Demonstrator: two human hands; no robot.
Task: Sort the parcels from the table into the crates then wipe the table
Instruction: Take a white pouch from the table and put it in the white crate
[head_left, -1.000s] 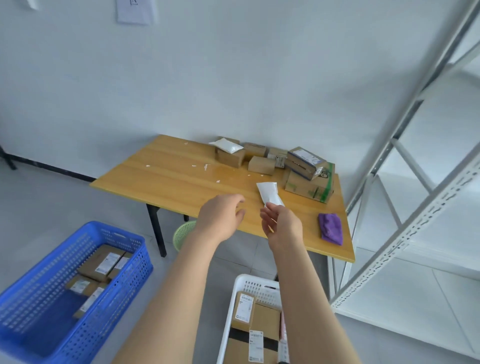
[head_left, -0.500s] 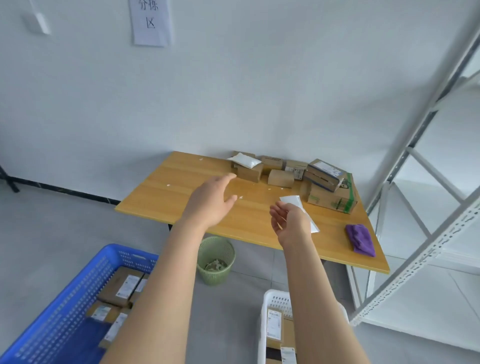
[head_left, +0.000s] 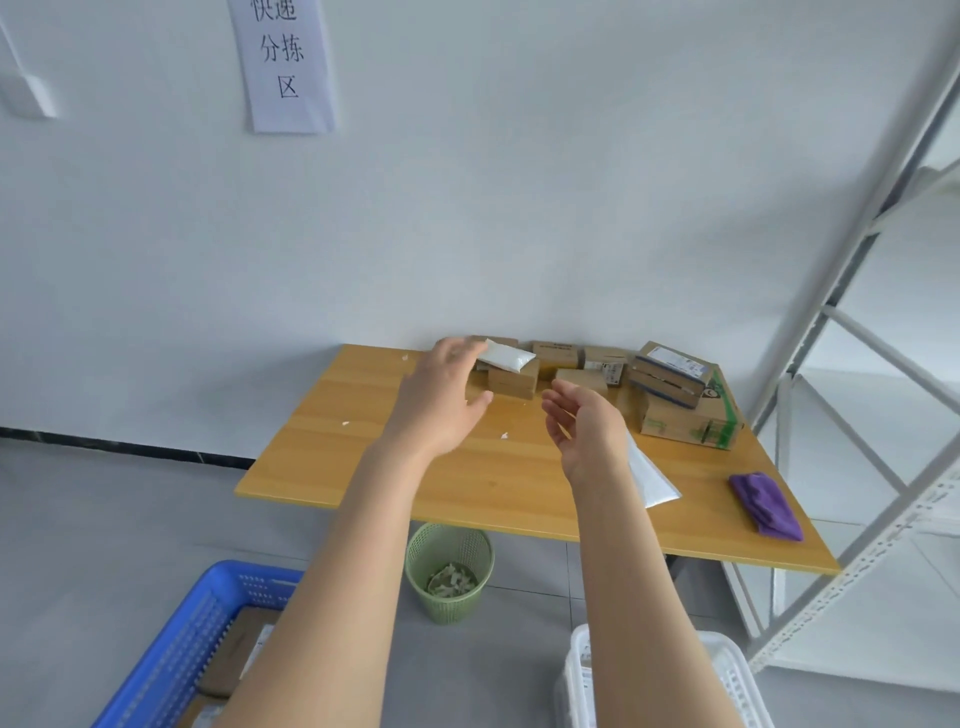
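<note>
My left hand (head_left: 441, 395) is open and stretched over the wooden table (head_left: 363, 447), its fingertips close to a white pouch (head_left: 509, 356) lying on a small cardboard box (head_left: 514, 383). Beside it, my right hand (head_left: 587, 423) hovers open with relaxed fingers and holds nothing. A flat white envelope (head_left: 652, 480) lies on the table just behind my right wrist. More cardboard parcels (head_left: 667, 371) are stacked at the back right, on top of a larger box (head_left: 685, 421). A blue crate (head_left: 197, 649) and a white crate (head_left: 579, 680) stand on the floor, both partly hidden by my arms.
A purple cloth (head_left: 766, 506) lies near the table's right front corner. A green wastebasket (head_left: 449, 577) stands under the table's front edge. A white metal shelf (head_left: 857, 364) rises close on the right. Small paper scraps (head_left: 503, 435) dot the tabletop.
My right hand let go of the white envelope, which now lies on the table. My left hand reached forward toward the white pouch. The view rose and moved closer to the table.
</note>
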